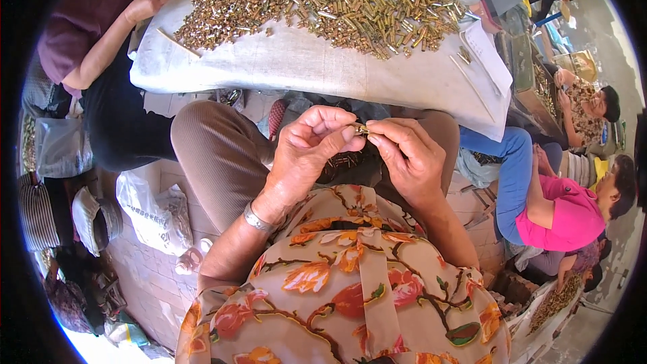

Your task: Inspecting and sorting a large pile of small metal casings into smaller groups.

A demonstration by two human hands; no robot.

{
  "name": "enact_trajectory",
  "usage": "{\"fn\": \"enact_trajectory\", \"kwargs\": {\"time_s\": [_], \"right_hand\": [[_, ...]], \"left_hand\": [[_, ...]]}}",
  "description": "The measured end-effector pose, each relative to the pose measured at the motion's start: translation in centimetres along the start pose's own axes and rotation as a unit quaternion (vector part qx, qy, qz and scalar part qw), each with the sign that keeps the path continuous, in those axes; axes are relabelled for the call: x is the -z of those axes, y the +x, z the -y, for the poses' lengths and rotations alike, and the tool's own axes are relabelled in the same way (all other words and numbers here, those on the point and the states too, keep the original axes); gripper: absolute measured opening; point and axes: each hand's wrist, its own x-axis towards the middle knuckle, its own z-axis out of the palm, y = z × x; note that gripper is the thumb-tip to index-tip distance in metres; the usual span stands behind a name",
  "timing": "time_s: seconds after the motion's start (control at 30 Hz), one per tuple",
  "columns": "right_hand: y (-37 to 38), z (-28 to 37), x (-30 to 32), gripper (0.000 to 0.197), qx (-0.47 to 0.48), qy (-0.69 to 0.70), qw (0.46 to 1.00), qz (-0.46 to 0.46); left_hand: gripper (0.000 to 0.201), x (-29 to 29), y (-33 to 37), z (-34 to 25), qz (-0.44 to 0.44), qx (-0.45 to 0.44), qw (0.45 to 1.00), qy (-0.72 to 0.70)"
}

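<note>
While I watch the head view, the left hand (pixel 306 152) and the right hand (pixel 408 155) meet over the lap, thumb and forefinger of each pinched together on one small brass piece (pixel 360 129) held between them, just below the near edge of the white cloth (pixel 303 64). Only the tip of the piece shows, so I cannot tell how its parts sit inside the fingers. I judge this to be a fitting or sorting step (fine work, done by fingertip). To do it well I would keep both wrists steady above the knees, hold the piece level, and let one hand grip while the other turns or presses. On the cloth lies the heap of brass pieces (pixel 323 0), well apart from the hands. Other people sit at the left and right edges, and a white bag (pixel 151 212) lies on the floor
</note>
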Motion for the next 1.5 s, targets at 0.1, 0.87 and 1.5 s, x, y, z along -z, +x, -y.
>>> {"fn": "enact_trajectory", "kwargs": {"time_s": [0.1, 0.87, 1.5], "right_hand": [[0.1, 0.1, 0.1, 0.022, -0.011, 0.016, 1.000, 0.003], [0.6, -0.2, 2.3, 0.012, -0.204, 0.315, 0.905, 0.200], [0.2, -0.5, -0.2, 0.017, -0.358, 0.369, 0.855, 0.065]], "left_hand": [[0.015, 0.1, 0.0, 0.0, -0.005, 0.021, 0.999, -0.041], [0.019, 2.1, 1.0, -0.3, 0.215, 0.096, 0.969, -0.080], [0.017, 2.2, 2.7, 5.1, 0.147, 0.118, 0.922, -0.339]]}}
